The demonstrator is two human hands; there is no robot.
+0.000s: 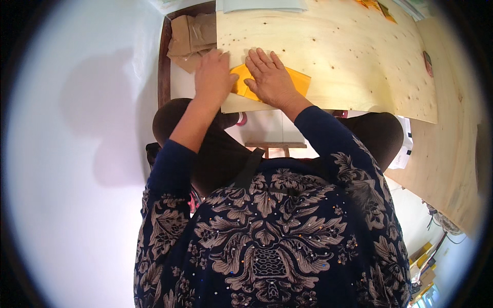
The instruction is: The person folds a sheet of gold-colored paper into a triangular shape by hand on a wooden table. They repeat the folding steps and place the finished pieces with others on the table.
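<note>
A flat orange-yellow folded sheet, perhaps paper (299, 82), lies on the plywood tabletop close to its near left corner. My right hand (269, 79) rests flat on the middle of the sheet with its fingers spread. At the sheet's left end is my left hand (213, 77), its fingers bent and its thumb against the yellow surface. That hand covers the tabletop's left edge, and its fingertips are partly hidden and a little blurred. Both hands hide parts of the sheet, and a crease or seam shows between them.
Brown paper (191, 38) fills a dark-framed space left of the tabletop (359, 66). Pale sheets (264, 5) lie at the far edge, with more orange-yellow pieces (377, 7) at the far right. A small dark red object (428, 64) sits near the right edge. A white wall (77, 154) stands at left.
</note>
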